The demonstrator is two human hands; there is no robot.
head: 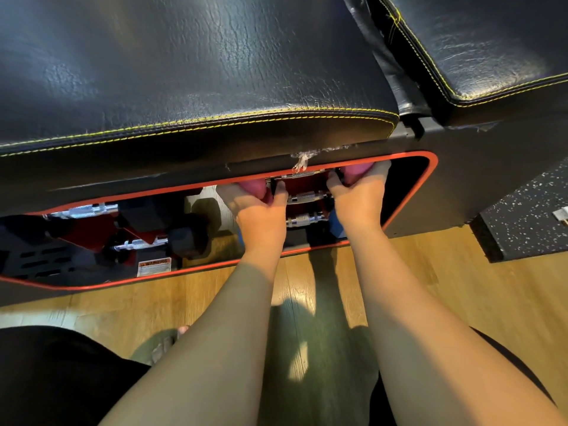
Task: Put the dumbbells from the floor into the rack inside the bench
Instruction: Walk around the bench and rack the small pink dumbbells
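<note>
Both my hands reach into the red-trimmed opening (431, 179) in the side of the black bench (184, 72). My left hand (255, 207) grips the left pink head (255, 187) of a dumbbell. My right hand (359, 195) grips its right pink head (353, 173). The dumbbell sits high in the red rack (307, 182), just under the bench top. Its chrome handle (302, 174) shows between my hands. Below it lie two more chrome handles (304, 198) of racked dumbbells.
Further left in the opening, black hex dumbbells (184, 235) with chrome handles rest on the rack, above a warning label (153, 266). A wooden floor (461, 287) lies in front. A speckled black mat (522, 219) is at the right. My knees and a sandalled foot (163, 345) are below.
</note>
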